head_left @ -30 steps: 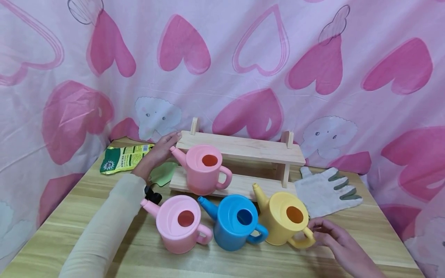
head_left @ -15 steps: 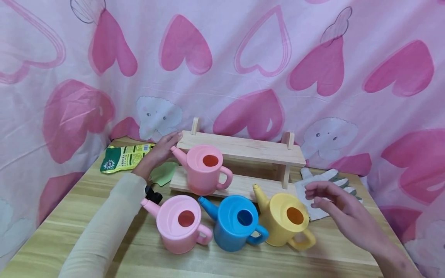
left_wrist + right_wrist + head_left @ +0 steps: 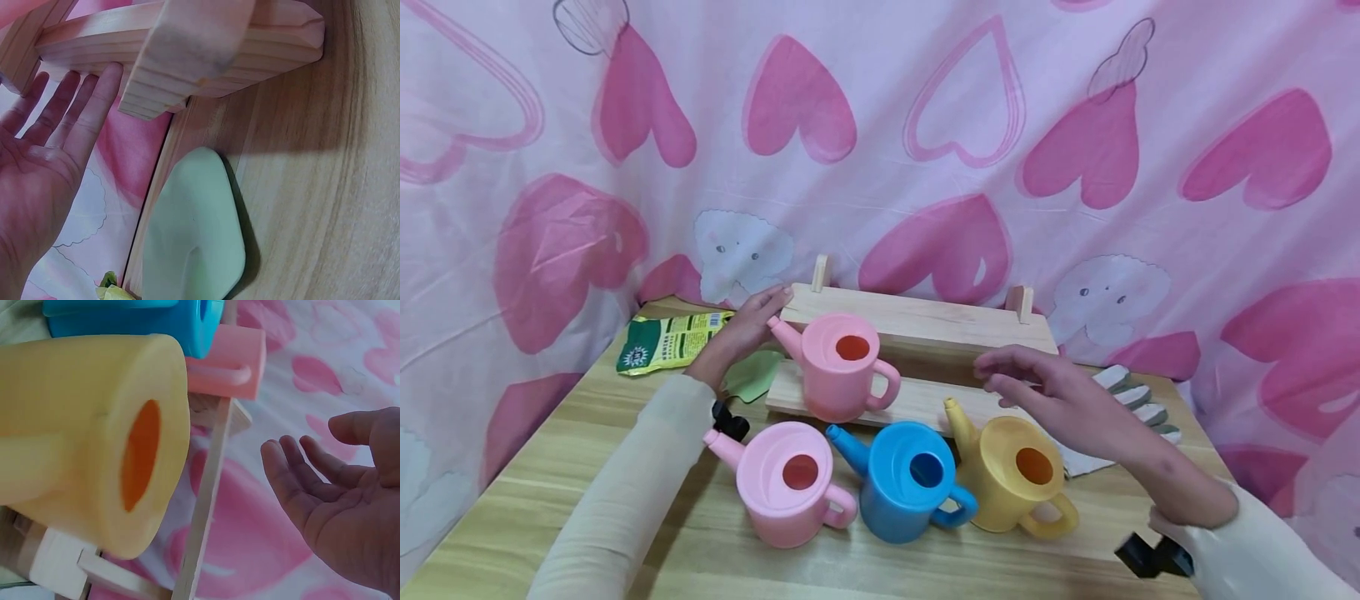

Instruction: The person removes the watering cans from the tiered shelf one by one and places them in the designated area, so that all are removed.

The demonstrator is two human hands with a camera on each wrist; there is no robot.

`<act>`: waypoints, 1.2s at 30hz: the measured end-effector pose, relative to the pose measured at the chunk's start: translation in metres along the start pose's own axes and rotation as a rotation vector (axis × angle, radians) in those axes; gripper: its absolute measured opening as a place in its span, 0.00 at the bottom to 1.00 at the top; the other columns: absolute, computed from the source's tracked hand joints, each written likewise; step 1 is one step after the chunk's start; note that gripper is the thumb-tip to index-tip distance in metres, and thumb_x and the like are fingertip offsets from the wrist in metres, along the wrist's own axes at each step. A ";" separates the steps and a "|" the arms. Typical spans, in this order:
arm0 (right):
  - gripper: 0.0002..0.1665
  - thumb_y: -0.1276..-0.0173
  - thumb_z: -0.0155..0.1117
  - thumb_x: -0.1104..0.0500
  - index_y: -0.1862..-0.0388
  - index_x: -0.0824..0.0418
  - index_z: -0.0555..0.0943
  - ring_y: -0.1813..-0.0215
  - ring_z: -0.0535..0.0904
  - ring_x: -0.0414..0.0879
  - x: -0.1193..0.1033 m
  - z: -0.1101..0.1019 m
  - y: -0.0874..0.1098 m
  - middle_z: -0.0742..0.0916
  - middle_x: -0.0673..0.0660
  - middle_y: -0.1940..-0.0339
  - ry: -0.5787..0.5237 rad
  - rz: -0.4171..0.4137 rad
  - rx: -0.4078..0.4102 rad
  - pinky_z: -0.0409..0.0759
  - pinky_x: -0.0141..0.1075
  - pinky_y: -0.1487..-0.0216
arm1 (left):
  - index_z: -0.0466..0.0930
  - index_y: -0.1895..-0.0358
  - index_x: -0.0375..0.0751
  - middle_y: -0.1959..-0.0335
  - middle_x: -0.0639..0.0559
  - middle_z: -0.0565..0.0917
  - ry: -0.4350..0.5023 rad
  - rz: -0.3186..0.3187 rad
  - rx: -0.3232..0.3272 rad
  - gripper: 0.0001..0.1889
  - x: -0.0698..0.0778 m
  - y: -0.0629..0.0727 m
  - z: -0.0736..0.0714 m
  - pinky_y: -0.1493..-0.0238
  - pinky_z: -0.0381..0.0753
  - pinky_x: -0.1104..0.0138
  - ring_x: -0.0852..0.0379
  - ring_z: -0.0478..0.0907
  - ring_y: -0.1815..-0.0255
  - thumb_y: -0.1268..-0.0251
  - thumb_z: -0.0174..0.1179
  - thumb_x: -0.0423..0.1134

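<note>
Right hand [image 3: 1063,398], loosely open and empty, is by the wooden shelf [image 3: 917,315]; left hand [image 3: 743,327], fingers straight, touches its left end.

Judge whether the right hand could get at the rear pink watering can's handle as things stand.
Probably yes: the right hand is empty and the handle faces it; the yellow spout stands nearby but seemingly leaves room.

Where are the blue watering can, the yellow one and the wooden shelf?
Blue watering can [image 3: 891,498]: head view, side of its body.
Yellow watering can [image 3: 997,492]: head view, side of its body.
Wooden shelf [image 3: 917,315]: head view, top board.
</note>
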State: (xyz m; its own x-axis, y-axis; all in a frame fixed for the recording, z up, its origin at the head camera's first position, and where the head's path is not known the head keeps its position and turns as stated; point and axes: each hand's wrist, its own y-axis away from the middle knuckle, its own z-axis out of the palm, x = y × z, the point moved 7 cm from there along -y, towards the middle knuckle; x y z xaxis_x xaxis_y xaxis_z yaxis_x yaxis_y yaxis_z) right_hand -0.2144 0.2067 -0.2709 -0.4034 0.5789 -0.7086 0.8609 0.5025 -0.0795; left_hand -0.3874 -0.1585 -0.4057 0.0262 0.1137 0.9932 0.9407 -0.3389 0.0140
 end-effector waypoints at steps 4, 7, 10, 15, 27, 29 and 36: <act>0.20 0.19 0.59 0.56 0.33 0.62 0.79 0.50 0.84 0.46 -0.006 0.010 -0.019 0.85 0.56 0.42 0.040 0.006 -0.082 0.86 0.37 0.49 | 0.48 0.15 0.45 0.23 0.36 0.64 -0.005 -0.010 0.010 0.39 0.000 -0.001 0.000 0.32 0.72 0.46 0.38 0.68 0.28 0.18 0.42 0.63; 0.21 0.19 0.60 0.57 0.33 0.64 0.78 0.52 0.85 0.46 -0.009 0.019 -0.033 0.85 0.59 0.42 0.055 -0.007 -0.138 0.87 0.41 0.50 | 0.47 0.15 0.45 0.22 0.36 0.63 -0.009 -0.014 0.011 0.40 0.000 -0.001 0.000 0.32 0.72 0.46 0.38 0.68 0.28 0.18 0.42 0.63; 0.21 0.20 0.60 0.59 0.34 0.66 0.78 0.52 0.85 0.48 -0.010 0.029 -0.046 0.84 0.61 0.42 0.047 -0.009 -0.186 0.87 0.43 0.50 | 0.47 0.15 0.45 0.22 0.36 0.63 -0.016 -0.005 0.006 0.39 0.000 -0.001 0.000 0.32 0.72 0.47 0.37 0.68 0.28 0.18 0.42 0.63; 0.20 0.20 0.60 0.58 0.35 0.66 0.79 0.51 0.85 0.48 -0.011 0.041 -0.065 0.85 0.60 0.43 0.063 0.011 -0.244 0.87 0.40 0.52 | 0.48 0.15 0.45 0.23 0.36 0.64 -0.028 0.002 0.008 0.39 -0.001 0.000 -0.001 0.32 0.72 0.46 0.37 0.69 0.29 0.18 0.42 0.63; 0.19 0.20 0.61 0.54 0.37 0.61 0.82 0.53 0.82 0.52 -0.020 0.072 -0.092 0.87 0.53 0.50 0.118 0.009 -0.346 0.86 0.37 0.56 | 0.50 0.16 0.45 0.25 0.35 0.67 -0.035 0.020 0.004 0.39 0.000 -0.001 0.001 0.33 0.74 0.47 0.37 0.71 0.31 0.18 0.41 0.63; 0.19 0.20 0.61 0.52 0.38 0.61 0.83 0.57 0.81 0.50 -0.021 0.076 -0.094 0.87 0.53 0.52 0.121 -0.012 -0.341 0.85 0.37 0.59 | 0.49 0.16 0.45 0.25 0.35 0.66 -0.035 0.019 -0.001 0.38 0.001 0.000 0.001 0.33 0.74 0.47 0.37 0.70 0.30 0.18 0.41 0.63; 0.13 0.20 0.60 0.52 0.49 0.59 0.85 0.68 0.79 0.46 -0.019 0.083 -0.099 0.86 0.54 0.64 0.129 -0.019 -0.323 0.82 0.36 0.70 | 0.50 0.16 0.45 0.25 0.35 0.67 -0.011 0.019 -0.007 0.37 0.001 0.000 0.000 0.34 0.75 0.47 0.37 0.71 0.31 0.17 0.41 0.62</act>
State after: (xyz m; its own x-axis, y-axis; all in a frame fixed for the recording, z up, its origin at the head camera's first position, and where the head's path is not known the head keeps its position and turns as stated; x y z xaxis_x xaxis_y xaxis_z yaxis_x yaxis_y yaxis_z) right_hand -0.2665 0.0924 -0.3078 -0.4717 0.6339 -0.6129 0.7191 0.6788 0.1487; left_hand -0.3875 -0.1582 -0.4042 0.0477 0.1176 0.9919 0.9375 -0.3480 -0.0038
